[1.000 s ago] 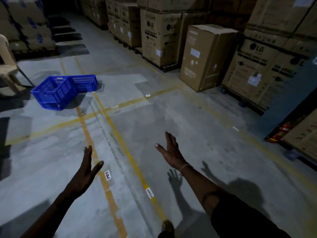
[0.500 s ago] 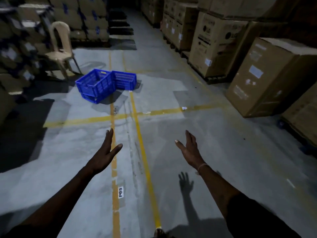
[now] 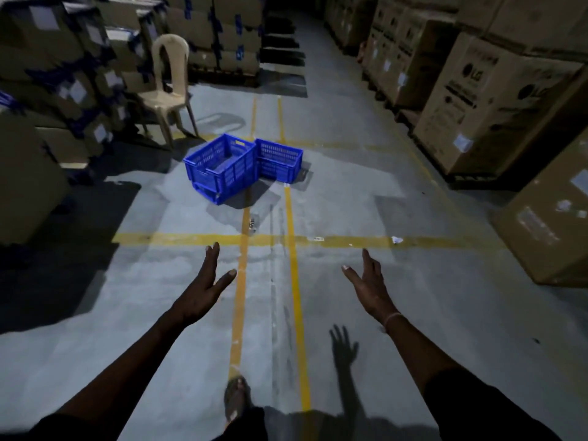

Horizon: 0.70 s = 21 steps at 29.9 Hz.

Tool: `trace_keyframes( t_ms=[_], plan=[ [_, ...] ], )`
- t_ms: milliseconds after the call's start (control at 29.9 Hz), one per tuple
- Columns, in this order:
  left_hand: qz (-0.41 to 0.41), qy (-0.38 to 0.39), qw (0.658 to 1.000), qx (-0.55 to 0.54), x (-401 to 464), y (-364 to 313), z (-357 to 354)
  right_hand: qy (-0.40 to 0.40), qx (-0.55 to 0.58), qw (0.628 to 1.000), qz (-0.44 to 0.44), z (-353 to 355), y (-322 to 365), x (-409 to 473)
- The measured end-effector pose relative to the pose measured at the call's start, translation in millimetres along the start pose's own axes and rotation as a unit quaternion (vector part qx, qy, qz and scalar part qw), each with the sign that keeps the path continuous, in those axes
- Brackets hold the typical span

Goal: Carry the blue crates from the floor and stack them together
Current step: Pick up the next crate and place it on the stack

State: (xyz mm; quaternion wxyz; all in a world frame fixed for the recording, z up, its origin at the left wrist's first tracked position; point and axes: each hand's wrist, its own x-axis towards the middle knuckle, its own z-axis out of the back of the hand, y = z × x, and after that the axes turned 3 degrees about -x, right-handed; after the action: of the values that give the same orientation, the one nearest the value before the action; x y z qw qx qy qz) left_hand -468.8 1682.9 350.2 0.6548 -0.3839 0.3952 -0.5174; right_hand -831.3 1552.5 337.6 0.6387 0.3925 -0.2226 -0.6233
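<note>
Two hands: both are reaching forward over the floor, empty, palms turned toward each other.
Left hand (image 3: 203, 292): its fingers (image 3: 212, 256) are stretching out straight and close together, thumb splaying off to the side, gripping nothing.
Right hand (image 3: 369, 286): its fingers (image 3: 369, 261) are likewise extending, thumb spreading apart, gripping nothing; a thin band (image 3: 393, 318) is circling the wrist.
Foot (image 3: 235, 399): a sandalled foot is stepping onto one yellow floor line (image 3: 240, 281).
Blue crates (image 3: 241, 165): they are sitting on the concrete floor (image 3: 381, 313) well ahead of the hands, touching at a corner; the nearer pile is looking like two crates nested, tilting slightly.
Chair (image 3: 167, 87): a pale plastic chair is standing just behind the crates.
Cartons (image 3: 483, 100): stacked cardboard boxes are lining both sides of the aisle.
</note>
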Motion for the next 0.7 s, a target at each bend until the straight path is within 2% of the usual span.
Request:
trace_keyframes(
  t_ms=[167, 335, 703],
  plan=[
    [0.001, 0.026, 0.999, 0.042, 130.7, 20.5, 79.9, -0.014, 0.012, 1.000, -0.011, -48.9, 63.0, 113.1],
    [0.015, 0.041, 0.998, 0.048, 238.7, 12.2, 147.2, -0.022, 0.032, 0.999, -0.014, -89.3, 128.0, 215.0],
    [0.049, 0.030, 0.998, 0.041, 490.8, 57.1, 221.0, -0.016, 0.026, 0.999, -0.018, -160.5, 211.0, 466.1]
  ],
)
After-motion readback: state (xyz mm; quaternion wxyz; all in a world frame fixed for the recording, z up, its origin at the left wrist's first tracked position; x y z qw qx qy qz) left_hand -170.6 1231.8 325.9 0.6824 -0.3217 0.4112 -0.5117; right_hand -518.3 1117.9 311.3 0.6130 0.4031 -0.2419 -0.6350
